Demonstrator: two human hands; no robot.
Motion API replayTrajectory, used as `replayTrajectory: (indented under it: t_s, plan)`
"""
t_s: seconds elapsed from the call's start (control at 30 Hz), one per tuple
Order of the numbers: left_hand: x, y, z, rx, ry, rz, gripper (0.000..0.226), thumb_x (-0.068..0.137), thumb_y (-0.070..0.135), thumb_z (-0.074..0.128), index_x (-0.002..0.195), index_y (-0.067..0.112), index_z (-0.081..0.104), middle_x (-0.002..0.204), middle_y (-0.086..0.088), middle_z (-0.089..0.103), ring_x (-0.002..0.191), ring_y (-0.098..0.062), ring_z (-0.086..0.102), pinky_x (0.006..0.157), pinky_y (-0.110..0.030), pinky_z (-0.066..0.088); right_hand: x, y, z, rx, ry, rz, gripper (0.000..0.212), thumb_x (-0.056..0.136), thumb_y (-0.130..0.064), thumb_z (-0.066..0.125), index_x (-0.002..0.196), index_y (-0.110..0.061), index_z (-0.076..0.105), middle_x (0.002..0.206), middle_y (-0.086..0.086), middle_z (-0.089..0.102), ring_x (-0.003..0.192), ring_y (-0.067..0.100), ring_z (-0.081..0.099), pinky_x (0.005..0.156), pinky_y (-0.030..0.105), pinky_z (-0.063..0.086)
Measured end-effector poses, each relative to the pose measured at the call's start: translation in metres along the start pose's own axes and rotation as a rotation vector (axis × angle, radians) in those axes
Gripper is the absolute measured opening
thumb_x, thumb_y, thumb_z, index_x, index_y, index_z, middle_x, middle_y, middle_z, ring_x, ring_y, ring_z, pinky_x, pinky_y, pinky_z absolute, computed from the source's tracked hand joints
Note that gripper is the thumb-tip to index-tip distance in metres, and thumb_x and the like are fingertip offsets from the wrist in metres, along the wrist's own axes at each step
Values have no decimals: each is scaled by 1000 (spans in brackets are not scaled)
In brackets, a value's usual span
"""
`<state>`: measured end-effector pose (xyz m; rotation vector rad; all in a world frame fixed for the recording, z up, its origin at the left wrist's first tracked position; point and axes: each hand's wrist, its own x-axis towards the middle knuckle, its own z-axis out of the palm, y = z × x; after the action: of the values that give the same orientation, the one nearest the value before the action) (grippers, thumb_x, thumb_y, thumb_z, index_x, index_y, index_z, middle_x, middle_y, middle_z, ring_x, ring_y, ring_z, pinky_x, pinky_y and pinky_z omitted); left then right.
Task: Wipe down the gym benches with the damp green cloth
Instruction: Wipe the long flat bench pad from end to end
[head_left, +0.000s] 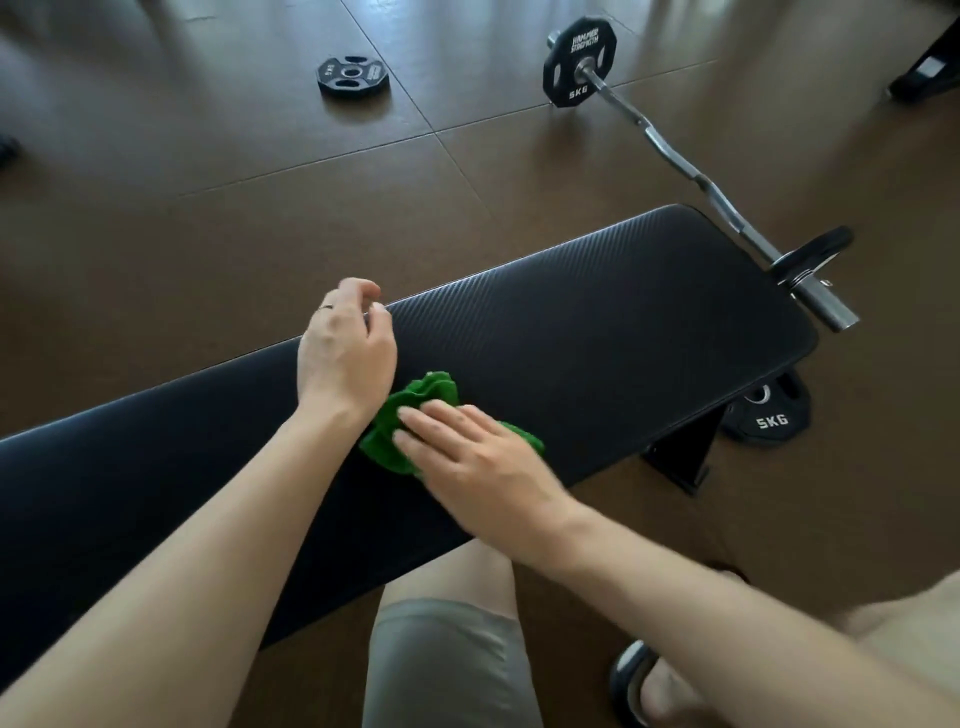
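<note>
Furthest left, a black weight plate (351, 76) with grip holes lies flat on the brown, seamed floor tiles (156, 156), well apart from everything else.

The left hand (345, 348) sits at the far edge of the black padded bench (597, 332). Its fingers (363, 291) are loosely curled and seem to hold nothing, though the view does not show whether the tips rest on the edge of the pad or hang just above it.

Just beside its wrist lies the green cloth (415, 400), bunched into soft, nubby folds on the middle of the pad. The right hand (478, 457) presses it flat, with its fingers (421, 421) straight and close together on top of the cloth rather than gripping it.

By my reading, the wiping of this bench is under way, with the cloth at mid-length. The next move calls for steady downward pressure and a long sweep along the pad, probably toward its right end, with the cloth spread wider so that more of it meets the surface.

The pad is a rounded rectangle in finely ribbed, carbon-weave vinyl, matte and slightly shiny at the edges.

To the right a chrome curl bar (691, 166), kinked along its shaft, lies on the floor behind the bench, carrying a black angular plate (577, 61). Another plate marked 5KG (771, 421) lies under the bench end.
</note>
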<state>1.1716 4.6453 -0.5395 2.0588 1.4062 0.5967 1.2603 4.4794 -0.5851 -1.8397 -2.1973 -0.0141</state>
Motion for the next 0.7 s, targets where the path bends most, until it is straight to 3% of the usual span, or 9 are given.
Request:
replayTrajectory:
  t_s: [0.1, 0.2, 0.3, 0.47, 0.57, 0.63, 0.7]
  plan:
    - [-2, -6, 10, 214, -126, 24, 37, 108, 28, 38, 137, 16, 57, 144, -7, 55, 133, -29, 47, 111, -42, 33, -20, 69, -14, -159, 72, 61, 41, 99, -19, 46, 136, -12, 64, 147, 10, 58, 132, 30, 56, 111, 40, 40]
    - [0, -3, 12, 272, -161, -4, 41, 109, 32, 32, 135, 17, 59, 145, -2, 52, 133, -27, 45, 111, -42, 34, 1, 134, -20, -189, 134, 361, 44, 97, -20, 41, 129, -4, 66, 139, 17, 63, 128, 39, 58, 104, 51, 49]
    - [8, 1, 13, 285, -175, -54, 43, 109, 34, 27, 131, 17, 59, 143, -5, 52, 131, -30, 46, 106, -45, 37, 51, 121, -2, -129, 149, 512, 35, 93, -13, 52, 121, -1, 69, 134, 20, 65, 123, 43, 60, 101, 52, 48]
    - [13, 3, 20, 375, -151, -74, 42, 109, 36, 27, 128, 16, 58, 140, -11, 52, 131, -37, 44, 102, -47, 37, 40, 39, 9, 110, 84, 129, 43, 96, -10, 59, 139, -8, 61, 150, 12, 54, 140, 33, 47, 116, 50, 37]
    - [17, 16, 25, 411, -171, -138, 43, 108, 41, 27, 130, 17, 55, 143, -14, 47, 135, -38, 39, 111, -51, 31, 8, 59, -9, 108, 13, -67, 43, 101, -13, 59, 144, -13, 57, 154, 9, 50, 146, 28, 42, 120, 43, 32]
    - [22, 30, 32, 434, -185, -204, 44, 107, 43, 27, 133, 16, 51, 147, -18, 44, 141, -38, 32, 118, -52, 21, 6, 90, -19, 87, 4, -77, 38, 98, -8, 62, 136, -9, 64, 145, 12, 59, 138, 30, 52, 114, 42, 39]
    - [27, 51, 42, 387, -197, -234, 44, 106, 43, 31, 137, 16, 48, 150, -18, 41, 145, -36, 27, 122, -50, 16, 12, 120, -35, 253, 90, 108, 33, 96, -2, 60, 128, -4, 66, 132, 13, 67, 127, 31, 60, 109, 40, 45]
